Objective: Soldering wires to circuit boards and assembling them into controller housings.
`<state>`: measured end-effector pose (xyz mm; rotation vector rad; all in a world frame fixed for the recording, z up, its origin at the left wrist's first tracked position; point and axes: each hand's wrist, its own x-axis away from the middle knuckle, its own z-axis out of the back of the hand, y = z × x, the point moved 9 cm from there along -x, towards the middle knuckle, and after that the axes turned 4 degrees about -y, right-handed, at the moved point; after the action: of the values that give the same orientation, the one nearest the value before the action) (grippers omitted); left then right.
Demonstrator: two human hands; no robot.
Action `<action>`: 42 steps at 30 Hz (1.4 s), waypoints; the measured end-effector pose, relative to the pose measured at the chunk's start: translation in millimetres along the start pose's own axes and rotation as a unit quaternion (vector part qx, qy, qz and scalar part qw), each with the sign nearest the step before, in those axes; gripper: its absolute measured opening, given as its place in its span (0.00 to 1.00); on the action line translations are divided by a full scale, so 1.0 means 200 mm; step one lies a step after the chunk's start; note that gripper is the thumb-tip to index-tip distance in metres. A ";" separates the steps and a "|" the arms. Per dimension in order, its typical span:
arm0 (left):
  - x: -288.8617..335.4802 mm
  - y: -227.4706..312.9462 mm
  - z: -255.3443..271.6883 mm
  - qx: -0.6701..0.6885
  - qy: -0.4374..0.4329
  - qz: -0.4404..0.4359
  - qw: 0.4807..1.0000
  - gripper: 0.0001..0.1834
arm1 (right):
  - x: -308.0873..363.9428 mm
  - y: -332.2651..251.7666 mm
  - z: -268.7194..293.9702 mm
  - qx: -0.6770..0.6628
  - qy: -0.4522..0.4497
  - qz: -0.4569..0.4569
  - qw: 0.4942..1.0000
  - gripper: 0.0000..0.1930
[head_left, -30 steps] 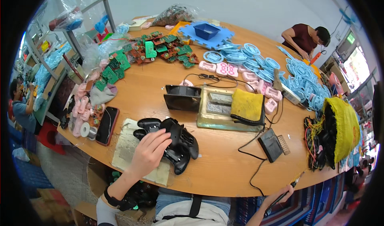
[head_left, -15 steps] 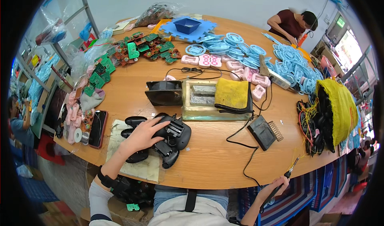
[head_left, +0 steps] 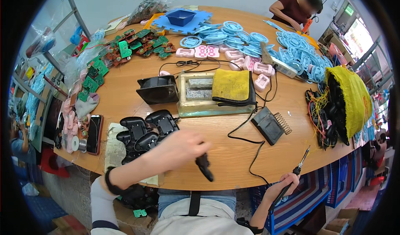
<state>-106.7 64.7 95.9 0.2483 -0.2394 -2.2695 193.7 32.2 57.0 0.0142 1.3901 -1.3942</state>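
Observation:
My left hand [head_left: 188, 145] is closed around a black game controller [head_left: 204, 167] above the table's front part. The back of the hand hides much of that controller. Several more black game controllers [head_left: 135, 129] are heaped to its left, partly on a worn pale board [head_left: 113, 155]. At the lower right, my right hand [head_left: 284, 186] grips a soldering iron [head_left: 296, 170]; its metal tip points up and away from me over the table's front edge. The iron's stand [head_left: 266, 126], a black block with a coil spring, rests farther back on the table.
A yellow cloth [head_left: 234, 87] lies over a clear box near a black fan [head_left: 157, 89]. Green circuit boards [head_left: 125, 48], pink shells [head_left: 263, 69] and blue rings [head_left: 250, 43] are piled behind. A yellow sack [head_left: 348, 106] stands right, a phone [head_left: 95, 134] left. A co-worker [head_left: 287, 11] works at the far right.
My left hand has moved right and toward me off the heap with one controller. The right hand still holds the soldering iron. The view has shifted slightly.

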 end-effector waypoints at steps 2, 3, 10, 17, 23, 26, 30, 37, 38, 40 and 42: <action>-0.12 0.04 -0.12 -0.004 -0.021 0.010 1.000 0.12 | 0.02 -0.01 -0.02 -0.007 -0.014 -0.006 1.000 0.13; -0.18 0.05 -0.17 -0.005 -0.021 0.013 1.000 0.12 | 0.02 0.00 -0.03 -0.010 -0.021 -0.013 1.000 0.13; 0.06 -0.28 -0.16 0.046 0.058 0.123 0.990 0.19 | 0.05 -0.05 -0.01 -0.007 -0.013 0.011 1.000 0.13; 0.23 -0.71 -0.14 0.023 -0.050 0.213 0.975 0.39 | 0.07 -0.17 -0.13 -0.012 -0.072 0.022 0.997 0.15; 0.24 -0.65 -0.27 0.088 -0.067 0.139 0.984 0.34 | 0.08 -0.20 -0.12 -0.010 -0.067 0.051 0.996 0.16; 0.26 -0.66 -0.26 0.044 -0.065 0.168 0.983 0.22 | 0.09 -0.15 -0.10 -0.005 -0.067 0.013 0.998 0.16; 0.31 -0.69 -0.24 0.020 -0.033 0.156 0.987 0.07 | 0.08 -0.19 -0.11 -0.021 -0.064 0.043 0.997 0.17; 0.30 -0.59 -0.01 -0.064 0.054 0.190 0.978 0.04 | 0.07 -0.18 -0.11 -0.028 -0.055 0.040 0.997 0.16; 0.32 -0.59 0.04 -0.037 0.078 0.247 0.965 0.04 | 0.07 -0.17 -0.11 -0.027 -0.055 0.039 0.997 0.16; 0.32 -0.54 0.08 -0.031 0.098 0.303 0.947 0.06 | 0.08 -0.15 -0.10 -0.016 -0.059 0.040 0.997 0.16; 0.28 -0.48 0.02 0.049 0.106 0.365 0.924 0.07 | 0.09 -0.13 -0.11 -0.013 -0.059 0.039 0.997 0.16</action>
<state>-213.2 84.1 70.1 0.3820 -0.2749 -1.4806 155.9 28.1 57.1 -0.0311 1.2970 -1.2919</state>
